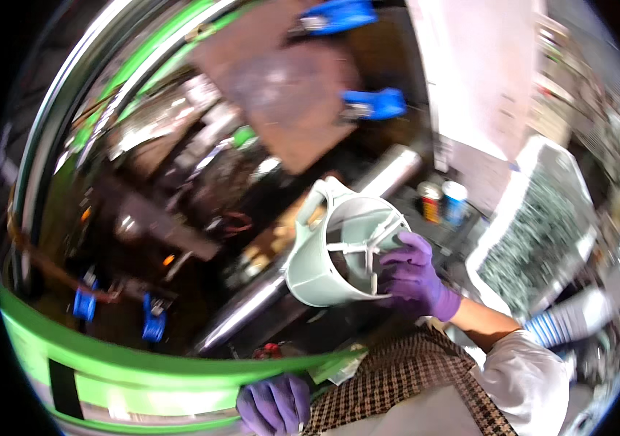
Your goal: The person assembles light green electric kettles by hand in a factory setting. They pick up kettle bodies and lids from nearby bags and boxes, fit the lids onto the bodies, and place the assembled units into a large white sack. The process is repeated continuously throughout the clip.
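My right hand (419, 280), in a purple glove, grips the rim of a pale green plastic piece. This plastic piece (310, 265) is shaped like an open jug, with a loop on its far left side and white spokes inside. It is tilted, its wide mouth facing me, above a shiny metal bar (244, 312). At the lower edge, my left hand (275, 403), gloved in purple too, has its fingers curled over the green machine edge (201, 363). The thumb of that hand is hidden.
Blue-ended hoses or clamps (374, 104) sit beside brown metal plates (288, 94) in the machine. Two small cans (455, 202) stand to the right. Beyond my right arm is a pale bin (481, 254) full of grey-green shreds. Much of the machine's inside is blurred.
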The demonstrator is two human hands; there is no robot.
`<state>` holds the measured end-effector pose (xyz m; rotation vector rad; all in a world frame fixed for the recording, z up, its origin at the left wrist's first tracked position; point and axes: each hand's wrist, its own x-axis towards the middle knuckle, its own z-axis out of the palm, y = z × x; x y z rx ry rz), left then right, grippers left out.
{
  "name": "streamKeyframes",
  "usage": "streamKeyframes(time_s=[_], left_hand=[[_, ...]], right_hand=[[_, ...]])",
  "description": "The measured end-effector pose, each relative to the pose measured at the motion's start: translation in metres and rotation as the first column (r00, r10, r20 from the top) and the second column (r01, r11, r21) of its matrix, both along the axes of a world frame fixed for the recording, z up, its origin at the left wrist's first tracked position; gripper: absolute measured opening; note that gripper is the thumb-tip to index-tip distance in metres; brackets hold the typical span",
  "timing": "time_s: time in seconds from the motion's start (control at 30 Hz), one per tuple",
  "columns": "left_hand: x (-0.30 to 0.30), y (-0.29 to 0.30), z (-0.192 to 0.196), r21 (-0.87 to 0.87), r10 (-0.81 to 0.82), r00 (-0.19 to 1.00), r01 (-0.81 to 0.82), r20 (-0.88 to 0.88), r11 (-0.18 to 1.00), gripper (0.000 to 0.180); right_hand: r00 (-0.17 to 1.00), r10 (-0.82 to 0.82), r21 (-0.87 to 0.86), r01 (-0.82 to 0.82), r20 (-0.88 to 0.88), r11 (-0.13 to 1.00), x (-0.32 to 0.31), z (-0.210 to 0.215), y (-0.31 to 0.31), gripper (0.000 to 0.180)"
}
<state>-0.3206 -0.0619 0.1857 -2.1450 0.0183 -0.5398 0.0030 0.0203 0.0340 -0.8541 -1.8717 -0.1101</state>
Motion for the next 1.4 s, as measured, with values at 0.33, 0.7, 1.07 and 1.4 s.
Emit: streamKeyframes(time_s=[0.33,0.7,1.07,1.4], left_hand=[[0.274,0.099,-0.082,-0.139,0.041,0.523,0.3,0.852,-0.944,0.031],[0.551,0.187,-0.113,-0.248,0.391,0.457,0.842,0.799,-0.479,0.028],[0.575,0.129,-0.091,-0.338,0.205,0.278,0.86,0.938,0.383,0.035],[0.398,-0.221,-0.19,-0.916,-0.902,0.393,0.268,-0.179,0.298,0.028]], right_hand=[[0.85,-0.501,-0.374,0.523,0.163,0.766,0.107,-0.023,-0.37,0.011],[0.257,-0.903,-0.401,0.91,0.344,0.106,0.04,-0.036,-0.515,0.022],[-0.017,-0.936,-0.462,0.866,0.353,-0.19,0.009,-0.05,-0.494,0.026],[0.289,-0.907,-0.494,0.863,0.308,0.107,0.0,-0.039,-0.481,0.019]])
